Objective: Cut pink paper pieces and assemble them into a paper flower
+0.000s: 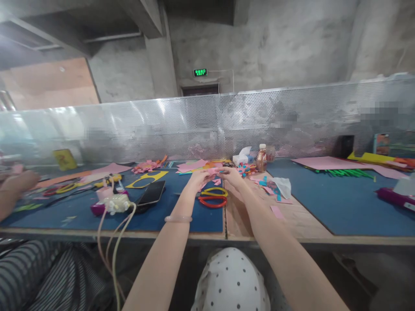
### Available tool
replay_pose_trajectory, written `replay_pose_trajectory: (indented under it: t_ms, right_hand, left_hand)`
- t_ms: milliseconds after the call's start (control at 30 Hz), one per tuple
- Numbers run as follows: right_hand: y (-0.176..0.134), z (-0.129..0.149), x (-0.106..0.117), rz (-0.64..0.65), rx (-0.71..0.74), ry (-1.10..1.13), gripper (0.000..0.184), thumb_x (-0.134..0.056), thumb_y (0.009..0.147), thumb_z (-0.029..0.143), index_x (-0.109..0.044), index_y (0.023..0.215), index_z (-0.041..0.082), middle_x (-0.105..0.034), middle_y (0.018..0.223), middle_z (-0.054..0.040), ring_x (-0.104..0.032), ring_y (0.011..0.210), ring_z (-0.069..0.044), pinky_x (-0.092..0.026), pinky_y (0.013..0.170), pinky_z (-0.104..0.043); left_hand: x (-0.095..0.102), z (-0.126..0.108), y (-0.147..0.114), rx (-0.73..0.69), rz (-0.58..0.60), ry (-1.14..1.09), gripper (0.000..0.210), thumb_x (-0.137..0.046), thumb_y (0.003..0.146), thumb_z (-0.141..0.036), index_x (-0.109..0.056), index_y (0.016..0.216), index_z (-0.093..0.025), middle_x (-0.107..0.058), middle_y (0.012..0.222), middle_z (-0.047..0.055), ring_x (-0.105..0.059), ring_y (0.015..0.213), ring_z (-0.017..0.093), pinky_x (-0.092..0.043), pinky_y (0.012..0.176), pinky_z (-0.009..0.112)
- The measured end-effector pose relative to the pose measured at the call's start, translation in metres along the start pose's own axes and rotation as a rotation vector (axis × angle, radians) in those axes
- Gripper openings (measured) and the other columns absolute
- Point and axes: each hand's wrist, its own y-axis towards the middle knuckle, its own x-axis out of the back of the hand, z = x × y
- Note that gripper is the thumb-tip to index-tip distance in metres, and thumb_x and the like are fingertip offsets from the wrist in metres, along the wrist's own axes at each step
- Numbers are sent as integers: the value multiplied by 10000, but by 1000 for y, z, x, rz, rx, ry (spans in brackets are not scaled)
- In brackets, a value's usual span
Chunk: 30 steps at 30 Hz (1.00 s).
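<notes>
Both my arms reach forward over the table, and the hands nearly meet in the middle. My left hand (200,178) has its fingers closed on one side of a small pink piece (213,171), which looks like paper or foam. From the other side my right hand (231,176) pinches the same piece. Just below the hands lie scissors (213,197) with one yellow and one red handle loop. A smaller pink scrap (216,182) sits between the hands and the scissors. Fingertips partly cover the held piece, so its shape is hard to make out.
Left of my arm are a black phone (152,193), a yellow sheet with round cut-outs (147,179) and a cabled power strip (115,203). Behind stand a bottle (261,158) and a tissue pack (243,157). A co-worker's hand (19,185) shows at far left. A perforated metal screen (181,125) closes the back.
</notes>
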Motion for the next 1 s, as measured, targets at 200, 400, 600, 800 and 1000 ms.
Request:
replay_pose_trajectory:
  t_ms: [200, 400, 600, 800, 1000]
  right_hand:
    - [-2, 2, 0, 7, -12, 23, 245, -665, 652, 303, -662, 821, 125, -671, 790, -53, -612, 708, -131, -500, 685, -277]
    - [-7, 9, -5, 27, -48, 136, 269, -680, 650, 348, -634, 802, 132, -649, 795, -45, -607, 704, -128, -510, 667, -268]
    - [-7, 12, -7, -30, -39, 177, 252, -671, 650, 362, -590, 741, 141, -607, 729, -7, -587, 689, -110, -510, 671, -266]
    - [-4, 11, -7, -88, -29, 160, 281, -688, 623, 374, -594, 726, 131, -622, 724, -18, -591, 682, -116, -506, 668, -265]
    - [-2, 12, -8, -141, -18, 159, 258, -697, 610, 358, -605, 710, 140, -623, 696, -7, -588, 646, -103, -497, 640, -236]
  left_hand:
    - [-1, 0, -1, 32, 129, 13, 130, -619, 703, -120, -685, 813, -100, -698, 861, 109, -651, 838, 185, -484, 877, 326]
    - [-3, -2, -3, 20, 119, -40, 101, -602, 701, -84, -677, 768, -80, -700, 823, 107, -655, 801, 175, -485, 881, 328]
    - [-5, -4, 0, 19, 128, -52, 130, -568, 734, -107, -649, 833, -86, -695, 813, 108, -655, 812, 177, -493, 862, 331]
    - [-8, -3, -3, -97, 176, 2, 220, -683, 682, -233, -635, 835, -82, -686, 848, 116, -645, 819, 172, -475, 882, 337]
    - [-9, -3, -5, -166, 159, 62, 290, -724, 636, -261, -629, 841, -79, -688, 813, 90, -643, 777, 154, -465, 887, 370]
